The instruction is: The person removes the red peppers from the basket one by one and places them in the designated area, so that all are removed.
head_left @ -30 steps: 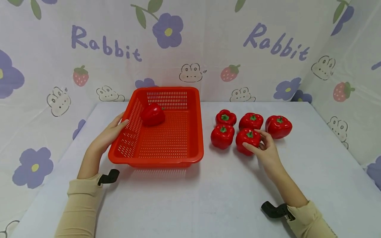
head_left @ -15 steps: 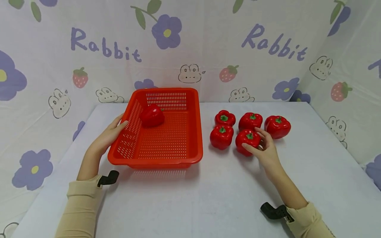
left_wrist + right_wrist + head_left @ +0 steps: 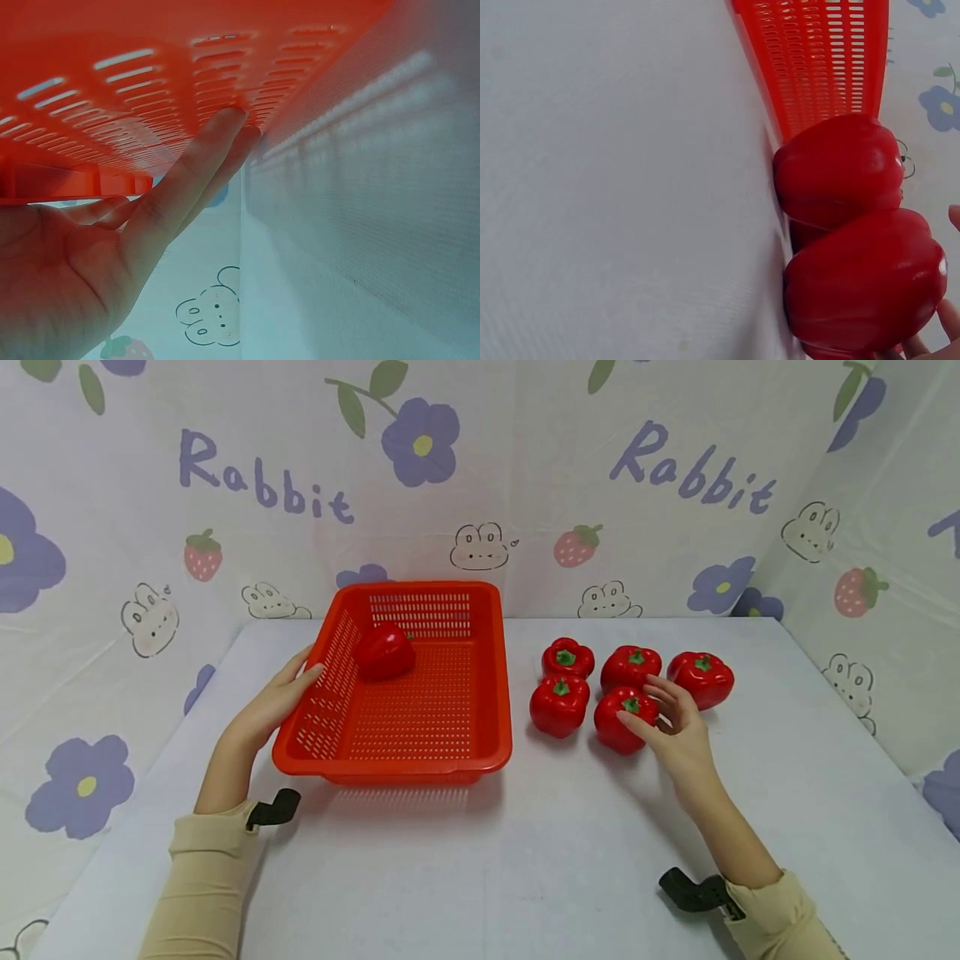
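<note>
A red perforated plastic basket [image 3: 405,768] stands on the left half of the table. One red bell pepper [image 3: 384,652] lies inside it, by its left wall. My left hand [image 3: 273,697] holds the basket's left side, thumb at the rim. In the left wrist view, its straight fingers [image 3: 199,161] lie along the slotted outer wall. My right hand [image 3: 678,735] is around the right side of the front bell pepper [image 3: 618,731], loosely spread. In the right wrist view that pepper [image 3: 866,281] has some fingertips at its edge, with one digit standing off it.
Several more red bell peppers stand close by: one left of the handled pepper [image 3: 559,706], two behind [image 3: 567,658] [image 3: 630,667], one to the right [image 3: 701,679]. A white cloth covers the table [image 3: 480,877]. A printed curtain [image 3: 525,485] hangs behind.
My right hand has loosened and lifted slightly, its thumb sliding up and rightward on the front pepper. The pepper stays in place. My left hand and the basket have hardly moved.
</note>
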Available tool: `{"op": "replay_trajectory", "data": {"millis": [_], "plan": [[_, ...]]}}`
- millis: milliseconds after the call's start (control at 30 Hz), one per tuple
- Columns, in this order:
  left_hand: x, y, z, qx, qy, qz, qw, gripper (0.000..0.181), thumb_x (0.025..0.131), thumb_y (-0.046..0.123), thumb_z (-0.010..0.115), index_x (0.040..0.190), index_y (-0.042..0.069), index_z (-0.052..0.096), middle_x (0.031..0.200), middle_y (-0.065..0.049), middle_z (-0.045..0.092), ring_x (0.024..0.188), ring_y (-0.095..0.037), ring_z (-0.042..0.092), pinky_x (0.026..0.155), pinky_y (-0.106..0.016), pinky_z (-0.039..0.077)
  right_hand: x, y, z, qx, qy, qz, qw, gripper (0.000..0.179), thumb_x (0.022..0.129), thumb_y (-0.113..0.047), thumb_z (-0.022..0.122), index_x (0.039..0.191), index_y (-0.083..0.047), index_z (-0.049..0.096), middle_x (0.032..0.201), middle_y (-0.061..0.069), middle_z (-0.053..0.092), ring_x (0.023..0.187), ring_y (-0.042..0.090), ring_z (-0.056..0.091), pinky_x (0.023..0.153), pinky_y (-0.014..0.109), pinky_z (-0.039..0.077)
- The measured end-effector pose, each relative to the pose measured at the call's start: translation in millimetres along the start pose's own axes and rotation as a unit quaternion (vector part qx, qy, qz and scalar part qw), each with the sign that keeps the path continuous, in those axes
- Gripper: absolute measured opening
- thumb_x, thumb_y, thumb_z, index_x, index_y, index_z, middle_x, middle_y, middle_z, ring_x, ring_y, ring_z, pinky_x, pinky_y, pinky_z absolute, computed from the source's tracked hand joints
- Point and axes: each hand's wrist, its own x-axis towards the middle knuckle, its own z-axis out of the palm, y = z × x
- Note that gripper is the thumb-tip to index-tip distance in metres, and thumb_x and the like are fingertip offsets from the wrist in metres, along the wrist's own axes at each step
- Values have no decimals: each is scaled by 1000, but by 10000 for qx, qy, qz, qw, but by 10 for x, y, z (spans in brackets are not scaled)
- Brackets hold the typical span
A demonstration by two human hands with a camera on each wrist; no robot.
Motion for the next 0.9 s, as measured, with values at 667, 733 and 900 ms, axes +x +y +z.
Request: {"op": "replay_trajectory", "data": {"millis": [667, 733, 900], "plan": [[4, -15, 1, -16, 18, 45, 10000, 68, 104, 47, 34, 158, 25, 1, 146, -24, 38, 94, -11, 64, 78, -27, 59, 92, -261, -25, 580, 390, -91, 9975, 75, 88, -29, 72, 152, -29, 32, 160, 3, 29, 150, 22, 23, 120, 42, 25], [3, -14, 0, -16, 18, 42, 10000, 67, 104, 47, 34, 158, 25, 1, 146, -24, 38, 94, -11, 64, 78, -27, 59, 111, -305, -17, 674, 374, -136, 9969, 77, 88, -29, 72, 153, -30, 30, 161, 1, 27, 152, 20, 20, 122, 42, 22], [6, -14, 0, -9, 17, 36, 10000, 67, 104, 47, 34, 158, 25, 0, 146, -24, 38, 93, -11, 64, 78, -28, 59, 172, -430, 36, 942, 323, -238, 9947, 78, 89, -28, 71, 153, -32, 27, 161, -2, 27, 152, 19, 19, 124, 42, 18]]}}
